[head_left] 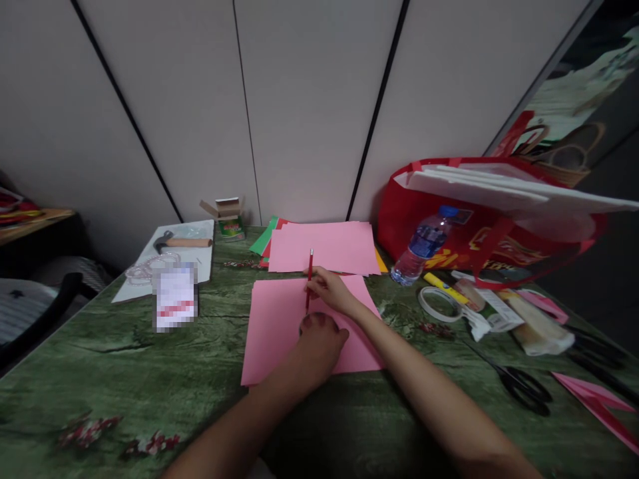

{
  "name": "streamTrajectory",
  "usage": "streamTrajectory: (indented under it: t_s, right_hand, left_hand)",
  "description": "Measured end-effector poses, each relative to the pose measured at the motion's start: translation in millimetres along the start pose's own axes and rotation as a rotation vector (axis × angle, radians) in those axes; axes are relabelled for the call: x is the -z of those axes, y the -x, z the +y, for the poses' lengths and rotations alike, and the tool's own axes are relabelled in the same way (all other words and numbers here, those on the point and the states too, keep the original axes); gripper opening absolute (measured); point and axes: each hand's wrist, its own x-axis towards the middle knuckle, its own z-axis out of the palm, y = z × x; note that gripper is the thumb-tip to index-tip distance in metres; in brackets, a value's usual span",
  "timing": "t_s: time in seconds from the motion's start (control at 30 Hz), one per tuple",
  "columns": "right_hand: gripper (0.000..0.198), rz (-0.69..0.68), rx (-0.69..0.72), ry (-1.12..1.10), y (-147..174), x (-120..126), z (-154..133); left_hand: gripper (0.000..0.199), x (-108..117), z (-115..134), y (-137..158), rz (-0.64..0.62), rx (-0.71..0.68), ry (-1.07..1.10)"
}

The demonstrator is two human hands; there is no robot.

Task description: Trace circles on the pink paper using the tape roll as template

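Pink paper point(272, 332) lies flat in front of me, with at least one more sheet beneath it. My right hand point(327, 291) is closed around a red pencil point(310, 273), held nearly upright with its tip down by the paper. Just below it, my left hand point(322, 342) presses a small round thing with a dark rim point(301, 326) onto the sheet. My fingers cover most of that thing, so its kind is hidden. The pencil tip is close to its far edge; I cannot tell whether they touch.
Behind lie more pink sheets point(324, 246) over coloured paper. To the right are a water bottle point(422, 246), a red bag point(464, 219), a tape roll point(439, 306), a yellow glue stick point(446, 288) and scissors point(524, 389). A hammer point(184, 243) lies on a white board at left.
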Motion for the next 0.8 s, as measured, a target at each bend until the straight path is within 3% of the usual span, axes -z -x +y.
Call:
streamTrajectory:
  t_s: [0.17,0.4,0.8]
  right_hand:
    - [0.021,0.107,-0.008,-0.054,8,5,14]
    - [0.023,0.204,0.001,-0.076,15,3,25]
    - [0.015,0.393,0.010,0.021,20,2,27]
  left_hand:
    - [0.023,10,-13,8,0.012,-0.074,0.025]
    - [0.025,-6,-43,22,0.167,-0.277,0.074]
    - [0.029,-16,-50,23,0.194,-0.309,0.160]
